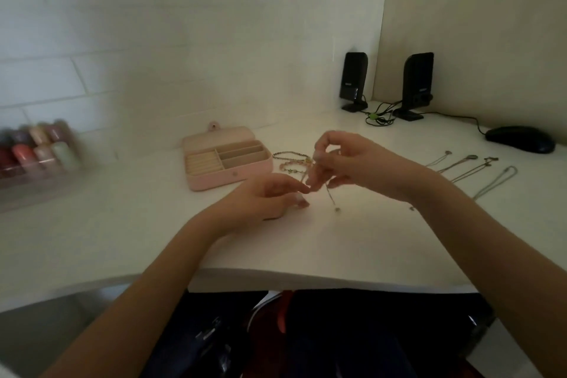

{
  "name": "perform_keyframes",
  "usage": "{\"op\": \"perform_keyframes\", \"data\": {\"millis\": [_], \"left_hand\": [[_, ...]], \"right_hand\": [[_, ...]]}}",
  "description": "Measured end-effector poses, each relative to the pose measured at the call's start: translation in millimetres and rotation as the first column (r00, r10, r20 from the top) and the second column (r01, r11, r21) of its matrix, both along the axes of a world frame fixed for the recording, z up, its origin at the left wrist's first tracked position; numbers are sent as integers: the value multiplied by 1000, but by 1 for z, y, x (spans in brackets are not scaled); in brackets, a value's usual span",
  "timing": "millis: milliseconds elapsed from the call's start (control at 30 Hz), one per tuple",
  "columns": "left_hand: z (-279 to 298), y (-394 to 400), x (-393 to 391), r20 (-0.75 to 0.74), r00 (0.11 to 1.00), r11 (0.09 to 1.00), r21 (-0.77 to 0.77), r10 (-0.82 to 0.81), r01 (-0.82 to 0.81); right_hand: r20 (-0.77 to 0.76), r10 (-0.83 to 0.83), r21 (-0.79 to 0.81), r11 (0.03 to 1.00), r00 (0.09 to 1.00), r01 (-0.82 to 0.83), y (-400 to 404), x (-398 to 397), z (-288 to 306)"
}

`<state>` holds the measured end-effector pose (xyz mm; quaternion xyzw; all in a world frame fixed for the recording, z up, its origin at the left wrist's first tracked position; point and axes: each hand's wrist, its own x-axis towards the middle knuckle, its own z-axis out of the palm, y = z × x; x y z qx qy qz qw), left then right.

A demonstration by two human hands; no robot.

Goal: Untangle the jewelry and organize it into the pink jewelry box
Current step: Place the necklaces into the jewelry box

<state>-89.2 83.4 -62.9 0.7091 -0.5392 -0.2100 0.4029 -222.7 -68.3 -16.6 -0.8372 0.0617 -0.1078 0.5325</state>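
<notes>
At the centre of the frame, the right hand [346,163] is pinching a thin chain [329,193] between its fingertips, lifted above the white desk [306,242]; the chain is hanging down with a small pendant just touching or nearly touching the surface. The left hand [270,196] is sitting lower, its fingers curled narrow and reaching in to nip the same chain, though blur is making the exact contact hard to read. The pink jewelry box [227,158] is lying open just left of the hands, its compartments looking empty. Beaded bracelets [291,159] are resting between the box and the hands, and several untangled necklaces [472,169] are lying in a row at the right of the frame.

The likely risk here is pulling too hard: tugging both ends apart could be tightening a knot or snapping a fine link. The dangling pendant could also be swinging into the bracelets below and snagging them again.
</notes>
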Motion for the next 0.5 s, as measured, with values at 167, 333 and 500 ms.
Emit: {"op": "perform_keyframes", "data": {"millis": [167,333,500], "left_hand": [[12,-2,-7,-454,888,992,-128,-69,11],[26,-4,-3,-845,449,941,-338,-290,-29],[33,-12,13,-864,202,817,-502,-460,-284]], "right_hand": [[247,-269,112,962,931,248,0,28,18],[143,-300,-122,940,943,318,-7,52,0],[251,-266,49,964,931,263,12,40,-14]]}}
